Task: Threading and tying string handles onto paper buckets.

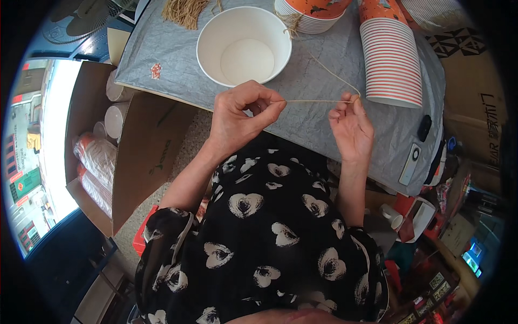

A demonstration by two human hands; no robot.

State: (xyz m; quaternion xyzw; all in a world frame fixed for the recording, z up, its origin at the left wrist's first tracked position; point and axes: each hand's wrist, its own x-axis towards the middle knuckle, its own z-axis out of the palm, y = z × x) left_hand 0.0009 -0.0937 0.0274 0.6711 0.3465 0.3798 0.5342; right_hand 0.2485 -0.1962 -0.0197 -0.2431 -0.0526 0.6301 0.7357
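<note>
A thin tan string (pixel 318 101) is stretched level between my two hands. My left hand (pixel 243 110) pinches one end between thumb and forefinger. At the other side my right hand (pixel 352 121) pinches the string too, and from there it runs up and back toward the white paper bucket (pixel 244 46). The bucket stands upright just beyond my left hand, with a white inside and nothing in it. A small tuft of tan string (pixel 291 22) lies at its right rim, against a stack of orange-patterned paper buckets (pixel 315 21).
A long stack of paper cups (pixel 393 62) lies at the right. Tan strings (pixel 182 12) and a small pile of reddish bits (pixel 156 71) rest on the grey table cover (pixel 178 81). A cardboard box (pixel 145 146) with wrapped cups stands left. A white device (pixel 410 163) lies near the right edge.
</note>
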